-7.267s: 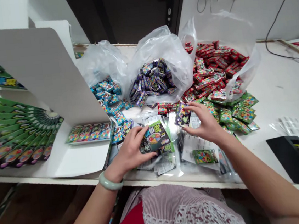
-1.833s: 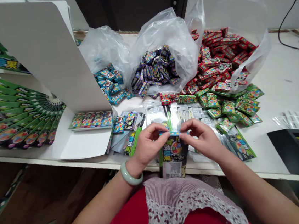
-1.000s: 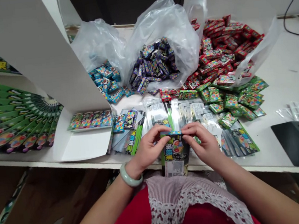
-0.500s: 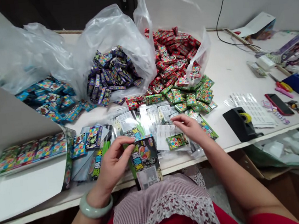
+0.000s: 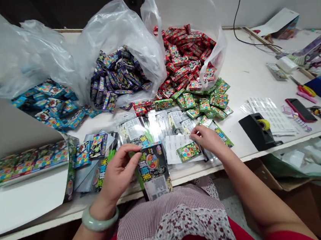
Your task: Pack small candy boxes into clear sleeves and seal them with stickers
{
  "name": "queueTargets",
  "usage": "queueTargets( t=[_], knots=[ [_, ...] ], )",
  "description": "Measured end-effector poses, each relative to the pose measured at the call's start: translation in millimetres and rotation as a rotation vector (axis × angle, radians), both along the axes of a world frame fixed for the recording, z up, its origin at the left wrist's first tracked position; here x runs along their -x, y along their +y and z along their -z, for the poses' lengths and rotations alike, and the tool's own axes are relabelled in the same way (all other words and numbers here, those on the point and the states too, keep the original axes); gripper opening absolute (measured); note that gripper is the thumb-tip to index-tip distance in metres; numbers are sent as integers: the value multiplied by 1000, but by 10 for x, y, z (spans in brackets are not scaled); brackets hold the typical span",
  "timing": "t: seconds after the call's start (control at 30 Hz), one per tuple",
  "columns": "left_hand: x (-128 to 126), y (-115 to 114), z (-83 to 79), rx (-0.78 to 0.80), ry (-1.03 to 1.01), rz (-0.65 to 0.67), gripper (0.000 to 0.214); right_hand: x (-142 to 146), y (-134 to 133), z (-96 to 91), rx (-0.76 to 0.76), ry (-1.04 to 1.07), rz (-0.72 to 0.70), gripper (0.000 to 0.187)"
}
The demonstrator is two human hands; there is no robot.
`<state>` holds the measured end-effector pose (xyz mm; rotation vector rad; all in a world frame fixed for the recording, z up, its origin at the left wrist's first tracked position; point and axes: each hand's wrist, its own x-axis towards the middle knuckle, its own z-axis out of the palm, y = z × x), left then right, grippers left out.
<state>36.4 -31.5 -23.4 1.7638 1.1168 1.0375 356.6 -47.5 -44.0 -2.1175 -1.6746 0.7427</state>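
Note:
My left hand [image 5: 119, 174] pinches the top of a clear printed pouch [image 5: 153, 170] filled with small boxes, held upright at the table's near edge. My right hand [image 5: 208, 139] rests, fingers curled, on flat clear pouches [image 5: 177, 148] beside a small green box [image 5: 188, 152]; whether it grips anything is not visible. A jade bangle [image 5: 99, 222] circles my left wrist.
Plastic bags of blue boxes [image 5: 51, 104], purple boxes [image 5: 118, 78] and red boxes [image 5: 185, 60] lie behind. Loose green boxes [image 5: 207, 101] spread at right. A white display carton [image 5: 20, 176] holds packed pouches at left. A black tape dispenser [image 5: 257, 130], phone [image 5: 300, 110] and scissors [image 5: 303, 89] sit right.
Both hands pinched the pouch's top a second ago; my right hand has let go and moved right onto the flat pouches. My view has swung to the right.

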Motion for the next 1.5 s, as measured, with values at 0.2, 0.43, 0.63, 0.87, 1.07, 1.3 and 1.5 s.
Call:
queueTargets(
  t=[0.2,0.43,0.63,0.87,1.07,1.3,1.5],
  knots=[
    [-30,-7,12,-7,-24,-8,8,-261,-43,67,44,151,13,20],
    [-182,-25,-52,-49,-94,17,4,273,103,-719,-31,567,-364,22],
    [-193,-59,-94,-22,-113,50,3,959,405,-1014,0,467,-637,19],
    [-151,-38,-71,-10,-169,89,6,1066,554,-826,188,468,-634,23],
    [-245,-35,2,4,-192,-8,14,1089,569,-790,160,425,-618,24],
    [-239,-72,-19,-16,-215,-48,12,1102,636,-701,330,568,-512,18],
    [-133,-299,71,292,-301,199,35,1147,564,-662,689,864,-344,17]
  ],
)
